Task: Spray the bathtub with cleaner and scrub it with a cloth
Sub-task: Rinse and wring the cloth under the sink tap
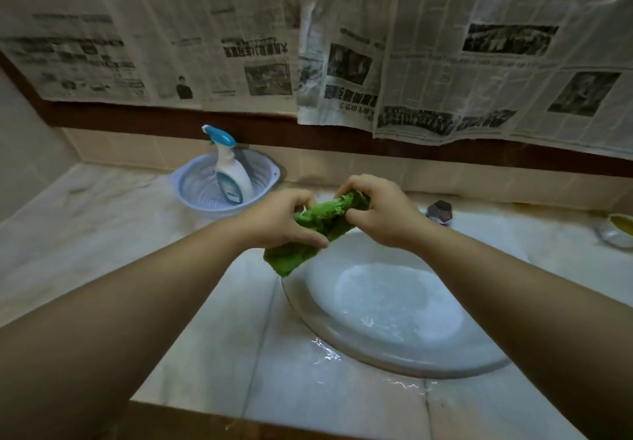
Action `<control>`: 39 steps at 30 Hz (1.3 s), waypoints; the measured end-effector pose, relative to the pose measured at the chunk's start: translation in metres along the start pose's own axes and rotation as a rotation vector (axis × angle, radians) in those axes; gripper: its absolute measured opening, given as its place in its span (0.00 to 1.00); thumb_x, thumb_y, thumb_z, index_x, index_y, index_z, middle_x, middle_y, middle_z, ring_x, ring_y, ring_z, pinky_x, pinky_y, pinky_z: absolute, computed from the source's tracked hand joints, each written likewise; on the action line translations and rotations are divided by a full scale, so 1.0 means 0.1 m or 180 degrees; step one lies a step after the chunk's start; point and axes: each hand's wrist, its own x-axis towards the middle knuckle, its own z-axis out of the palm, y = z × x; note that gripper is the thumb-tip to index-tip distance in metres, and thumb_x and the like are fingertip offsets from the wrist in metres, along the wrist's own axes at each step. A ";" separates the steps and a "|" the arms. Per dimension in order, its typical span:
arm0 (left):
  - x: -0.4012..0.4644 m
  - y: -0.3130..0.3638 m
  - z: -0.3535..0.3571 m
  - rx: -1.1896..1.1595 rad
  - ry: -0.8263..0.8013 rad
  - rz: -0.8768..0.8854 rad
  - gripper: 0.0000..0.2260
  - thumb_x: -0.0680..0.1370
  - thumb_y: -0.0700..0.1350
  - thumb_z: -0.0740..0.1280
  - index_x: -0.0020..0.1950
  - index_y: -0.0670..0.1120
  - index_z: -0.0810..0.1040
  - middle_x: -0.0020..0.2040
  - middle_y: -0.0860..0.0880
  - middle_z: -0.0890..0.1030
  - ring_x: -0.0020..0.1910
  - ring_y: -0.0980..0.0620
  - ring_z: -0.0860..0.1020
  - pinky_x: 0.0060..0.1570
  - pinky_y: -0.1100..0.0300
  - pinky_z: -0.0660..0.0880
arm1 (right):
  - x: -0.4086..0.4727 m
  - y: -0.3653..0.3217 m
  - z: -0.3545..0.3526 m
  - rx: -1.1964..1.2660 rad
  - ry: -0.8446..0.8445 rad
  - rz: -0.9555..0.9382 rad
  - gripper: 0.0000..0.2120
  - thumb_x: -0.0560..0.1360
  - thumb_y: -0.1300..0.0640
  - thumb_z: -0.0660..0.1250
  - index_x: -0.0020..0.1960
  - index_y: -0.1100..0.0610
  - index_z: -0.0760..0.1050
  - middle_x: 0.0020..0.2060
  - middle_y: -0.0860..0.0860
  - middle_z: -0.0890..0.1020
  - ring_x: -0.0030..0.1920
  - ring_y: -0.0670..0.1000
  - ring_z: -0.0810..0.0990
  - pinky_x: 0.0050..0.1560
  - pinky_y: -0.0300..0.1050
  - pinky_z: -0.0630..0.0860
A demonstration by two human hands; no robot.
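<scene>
Both hands hold a green cloth [318, 225] rolled into a thick rope above the far left rim of a white oval basin [394, 306] sunk in a pale stone counter [239, 337]. The cloth's long axis runs on a diagonal, from low and near on the left to high and far on the right. The left hand [277, 220] has its fingers curled round the lower stretch, thumb lying along the roll, with a loose tail hanging out below the fist; the right hand [380, 215] grips the upper end with fingers curled over the top. The two fists sit close together along the roll, so the move in hand reads as a wringing twist about that diagonal axis, any drips falling at the basin's edge. The cleaner spray bottle [227, 169] stands apart in a pale blue colander [191, 179] at the back left, nearer the left hand. Wet glints show on the counter by the basin's near rim.
</scene>
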 end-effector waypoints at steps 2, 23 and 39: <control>-0.10 -0.16 -0.17 -0.0054 0.0075 -0.0025 0.18 0.75 0.61 0.73 0.48 0.46 0.77 0.45 0.48 0.79 0.44 0.50 0.80 0.44 0.54 0.79 | 0.08 -0.21 0.09 0.0067 -0.0024 0.0005 0.13 0.75 0.64 0.68 0.54 0.49 0.80 0.47 0.46 0.81 0.47 0.46 0.79 0.44 0.40 0.75; -0.80 -1.15 -1.31 -0.1441 0.0230 0.0404 0.16 0.68 0.43 0.81 0.36 0.48 0.73 0.45 0.40 0.82 0.46 0.43 0.81 0.51 0.46 0.77 | 0.66 -1.72 0.81 0.0177 -0.0538 -0.0110 0.12 0.77 0.63 0.66 0.40 0.53 0.67 0.34 0.48 0.70 0.32 0.43 0.69 0.30 0.36 0.67; -1.06 -1.94 -1.79 0.0271 -0.0151 -0.0391 0.16 0.76 0.55 0.75 0.43 0.43 0.80 0.34 0.49 0.77 0.34 0.52 0.76 0.40 0.53 0.71 | 0.91 -1.42 0.52 -0.0044 -0.0001 -0.0092 0.15 0.76 0.66 0.64 0.34 0.55 0.66 0.29 0.48 0.66 0.29 0.45 0.66 0.35 0.46 0.62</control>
